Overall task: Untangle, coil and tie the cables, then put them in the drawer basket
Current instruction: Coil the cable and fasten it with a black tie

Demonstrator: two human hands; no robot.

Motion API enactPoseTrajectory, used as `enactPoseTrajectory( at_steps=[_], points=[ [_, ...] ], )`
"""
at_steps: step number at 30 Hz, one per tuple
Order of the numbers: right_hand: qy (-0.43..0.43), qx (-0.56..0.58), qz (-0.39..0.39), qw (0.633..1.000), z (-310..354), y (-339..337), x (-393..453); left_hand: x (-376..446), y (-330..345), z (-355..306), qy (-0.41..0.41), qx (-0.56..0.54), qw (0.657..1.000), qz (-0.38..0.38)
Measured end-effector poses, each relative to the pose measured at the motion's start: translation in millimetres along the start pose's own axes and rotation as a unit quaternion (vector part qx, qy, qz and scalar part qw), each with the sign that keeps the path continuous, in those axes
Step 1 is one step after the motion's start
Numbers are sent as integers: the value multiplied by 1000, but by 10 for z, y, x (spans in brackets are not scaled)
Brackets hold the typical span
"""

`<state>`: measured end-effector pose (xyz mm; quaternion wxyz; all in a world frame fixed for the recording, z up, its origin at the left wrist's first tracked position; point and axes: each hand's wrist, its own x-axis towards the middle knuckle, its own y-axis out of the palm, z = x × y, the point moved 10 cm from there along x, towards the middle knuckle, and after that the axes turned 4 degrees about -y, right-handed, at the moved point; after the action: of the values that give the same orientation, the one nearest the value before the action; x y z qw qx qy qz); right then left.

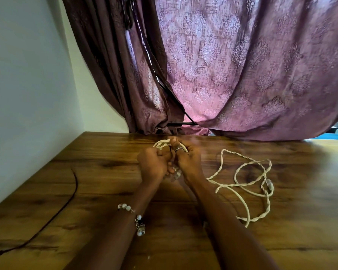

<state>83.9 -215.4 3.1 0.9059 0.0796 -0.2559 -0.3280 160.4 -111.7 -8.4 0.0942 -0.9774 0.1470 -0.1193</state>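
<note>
Your left hand (153, 164) and right hand (187, 162) both clutch the coiled white cable (161, 144) above the wooden table (86, 191), seemingly tying it; right of it, a tangled white cable (246, 184) lies loose.

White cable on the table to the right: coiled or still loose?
Loose. The white cable lies sprawled in uneven twisted loops on the table, untied, apart from both hands.

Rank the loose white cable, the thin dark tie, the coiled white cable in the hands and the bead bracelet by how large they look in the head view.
1. Loose white cable, the widest sprawl.
2. Thin dark tie, long but very thin.
3 and 4. Coiled white cable and bead bracelet: unsure, since both hands hide most of the coil and the bracelet is nearer.
</note>
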Motion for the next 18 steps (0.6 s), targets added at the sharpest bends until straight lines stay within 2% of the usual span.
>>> enactPoseTrajectory(
  at_steps=[3, 7, 18],
  points=[
    [19, 4, -8, 1000, -47, 56, 27, 37, -90, 14, 34, 4, 998, -48],
    [74, 65, -26, 995, -182, 98, 12, -95, -212, -148, 91, 22, 992, -90],
    [157, 117, -46, 980, -306, 61, -62, -255, -253, -288, 168, 76, 972, -147]
  ],
)
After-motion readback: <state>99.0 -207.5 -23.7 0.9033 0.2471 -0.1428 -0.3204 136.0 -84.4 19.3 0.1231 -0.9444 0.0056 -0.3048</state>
